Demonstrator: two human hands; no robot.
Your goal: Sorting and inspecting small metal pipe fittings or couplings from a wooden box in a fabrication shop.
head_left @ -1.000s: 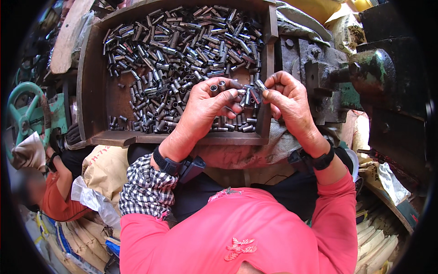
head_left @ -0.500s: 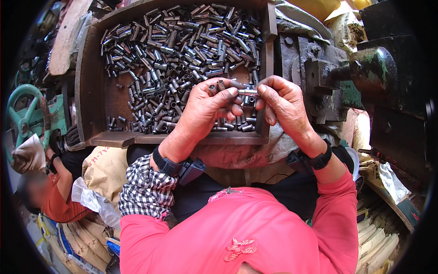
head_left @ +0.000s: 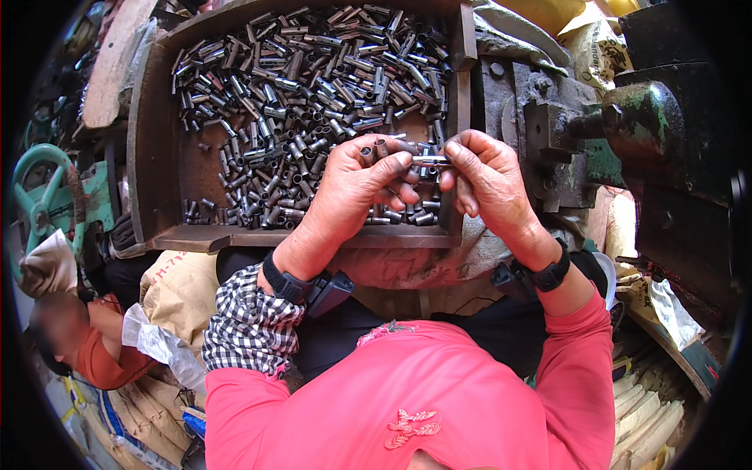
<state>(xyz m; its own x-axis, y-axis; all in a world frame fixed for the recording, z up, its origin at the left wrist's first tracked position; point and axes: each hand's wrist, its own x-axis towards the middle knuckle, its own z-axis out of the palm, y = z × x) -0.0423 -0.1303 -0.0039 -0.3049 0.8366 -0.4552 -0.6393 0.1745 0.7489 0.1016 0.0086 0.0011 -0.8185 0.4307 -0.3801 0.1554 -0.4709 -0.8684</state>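
Observation:
Between my two hands, above the right front part of a brown tray (head_left: 184, 237), a shiny metal tube (head_left: 429, 160) lies level. My left hand (head_left: 363, 176) is closed, its thumb and finger pinching the tube's left end. Two more short tubes (head_left: 374, 150) stick up from the fingers of that hand. My right hand (head_left: 489, 174) pinches the right end between thumb and forefinger, the other fingers curled below. Heaped in the tray under and beyond my hands are many loose metal tubes (head_left: 313, 86), some long, some short.
A heavy dark machine (head_left: 564, 125) with a rounded green-stained part stands right of the tray. At the far left is a green handwheel (head_left: 43, 196), with a person in an orange shirt (head_left: 117, 348) below it. Paper sacks (head_left: 184, 294) lie between that person and me.
The tube between my hands has shifted or turned very slightly, with my hands nearly in place. At the left, the other person has leaned to the right and their arm has lowered.

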